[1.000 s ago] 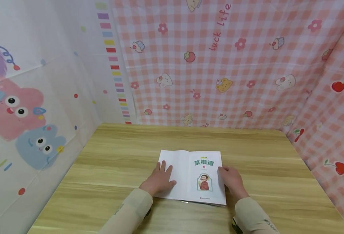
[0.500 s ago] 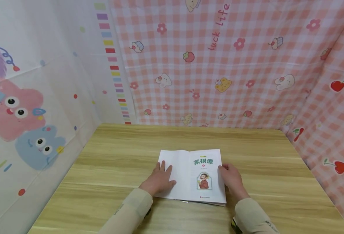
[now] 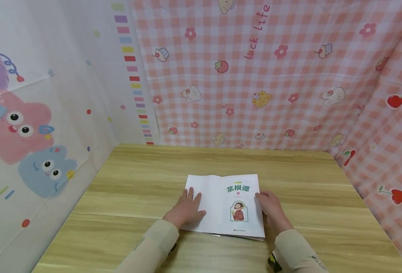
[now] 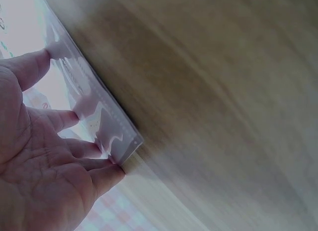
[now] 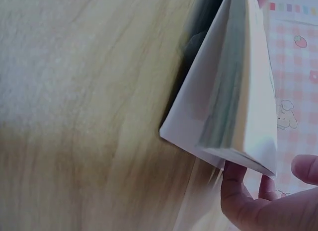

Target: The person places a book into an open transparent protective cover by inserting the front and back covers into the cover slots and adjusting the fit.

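An open book (image 3: 209, 223) lies on the wooden table, with a blank left page and a right-hand title page (image 3: 252, 223) that bears green Chinese characters and a picture of a figure in red. My left hand (image 3: 186, 210) rests on the left page with its fingers spread; the left wrist view shows the fingertips on a glossy page or cover (image 4: 112, 126). At the book's right edge, my right hand (image 3: 271, 208) holds the pages. Its fingers (image 5: 232, 184) curl under the page block (image 5: 258, 112), which stands raised off the back cover (image 5: 194, 116).
Wood-grain table (image 3: 136, 174) surrounds the book. Behind it hangs a pink checked cloth (image 3: 241, 83), with a white cartoon-printed cloth (image 3: 71, 113) along the left and more pink checked cloth (image 3: 392, 151) along the right.
The right-hand pages have risen slightly at their outer edge compared with one second ago. My left hand stays in the same place on the left page.
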The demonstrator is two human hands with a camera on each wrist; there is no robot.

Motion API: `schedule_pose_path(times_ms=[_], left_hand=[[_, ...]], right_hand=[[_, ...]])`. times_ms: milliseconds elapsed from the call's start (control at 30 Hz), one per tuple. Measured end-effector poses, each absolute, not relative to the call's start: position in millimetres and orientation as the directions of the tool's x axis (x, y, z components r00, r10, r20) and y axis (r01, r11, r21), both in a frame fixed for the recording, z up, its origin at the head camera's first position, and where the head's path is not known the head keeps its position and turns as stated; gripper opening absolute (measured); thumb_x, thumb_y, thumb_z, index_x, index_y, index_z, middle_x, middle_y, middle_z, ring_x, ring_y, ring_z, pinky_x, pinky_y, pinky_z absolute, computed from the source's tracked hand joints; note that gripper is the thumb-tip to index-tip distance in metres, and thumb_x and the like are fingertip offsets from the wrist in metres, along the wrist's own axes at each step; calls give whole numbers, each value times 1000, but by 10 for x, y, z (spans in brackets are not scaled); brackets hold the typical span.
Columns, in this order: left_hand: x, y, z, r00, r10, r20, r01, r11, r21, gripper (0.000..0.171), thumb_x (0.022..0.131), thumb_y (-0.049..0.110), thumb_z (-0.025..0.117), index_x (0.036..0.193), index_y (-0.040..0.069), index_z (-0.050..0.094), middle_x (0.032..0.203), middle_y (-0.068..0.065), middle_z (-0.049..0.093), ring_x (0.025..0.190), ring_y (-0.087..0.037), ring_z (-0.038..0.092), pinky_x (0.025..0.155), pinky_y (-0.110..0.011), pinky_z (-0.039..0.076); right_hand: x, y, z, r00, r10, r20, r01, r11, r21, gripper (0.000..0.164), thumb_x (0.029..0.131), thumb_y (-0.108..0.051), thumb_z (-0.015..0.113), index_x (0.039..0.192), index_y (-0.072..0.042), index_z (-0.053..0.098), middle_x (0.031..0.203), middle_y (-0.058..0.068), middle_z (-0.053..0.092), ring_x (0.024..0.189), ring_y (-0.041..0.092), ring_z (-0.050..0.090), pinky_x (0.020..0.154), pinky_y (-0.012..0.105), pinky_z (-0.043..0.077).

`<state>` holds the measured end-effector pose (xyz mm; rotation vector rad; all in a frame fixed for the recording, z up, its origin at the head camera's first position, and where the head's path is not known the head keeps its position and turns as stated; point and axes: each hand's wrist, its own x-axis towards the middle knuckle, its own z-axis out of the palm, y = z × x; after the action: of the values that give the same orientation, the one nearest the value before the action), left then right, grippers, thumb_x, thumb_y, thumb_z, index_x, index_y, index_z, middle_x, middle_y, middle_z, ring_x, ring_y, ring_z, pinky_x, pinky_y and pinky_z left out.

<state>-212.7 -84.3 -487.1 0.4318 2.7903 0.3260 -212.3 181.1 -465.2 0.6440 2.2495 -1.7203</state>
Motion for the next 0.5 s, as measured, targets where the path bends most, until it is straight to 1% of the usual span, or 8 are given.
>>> schedule_pose_path(times_ms=[67,167,267,333,433,500], left_hand=[[-2134,-844,-4875,-911,326,-253,258,929,267,69,94,42,53,148,2,33,154,-30,18,138,-47,13,113,-55,24],[-2143,-848,-4890,-911,325,-252,257,929,268,69,94,42,53,148,3,33,154,-30,17,138,-47,12,113,-55,24],[-2148,-848,-4904,-912,325,-253,258,930,263,69,94,42,52,148,3,33,155,-30,17,138,-47,12,114,-54,23],[-2146,-846,-4902,-912,322,-255,254,930,266,69,95,42,52,148,3,32,155,-30,17,139,-47,12,114,-54,23],[-2143,-846,-4890,-911,322,-257,251,929,271,69,95,42,52,148,2,32,155,-30,16,139,-47,11,114,-54,23],[-2145,-847,-4887,-912,321,-257,251,929,271,69,95,41,52,148,2,32,155,-30,16,139,-47,11,114,-54,23]], right_hand=[[-2134,1816,-4660,-866,197,-461,494,189,-848,54,101,-25,39,141,10,30,136,29,39,120,40,38,109,59,30],[-2153,1821,-4681,-861,191,-471,502,170,-848,55,101,-26,39,141,10,30,133,28,41,116,39,41,106,57,34],[-2170,1827,-4715,-862,178,-474,500,153,-852,57,100,-26,41,142,11,27,132,28,40,115,38,42,105,56,35],[-2175,1830,-4740,-871,173,-461,486,155,-860,58,100,-26,42,141,12,26,132,29,39,115,39,41,106,57,34],[-2171,1822,-4738,-873,185,-451,482,187,-856,59,100,-26,42,142,12,24,136,31,35,118,41,37,109,59,29],[-2162,1807,-4708,-870,198,-451,487,206,-849,59,100,-25,42,141,13,25,137,32,34,119,41,36,109,60,28]])
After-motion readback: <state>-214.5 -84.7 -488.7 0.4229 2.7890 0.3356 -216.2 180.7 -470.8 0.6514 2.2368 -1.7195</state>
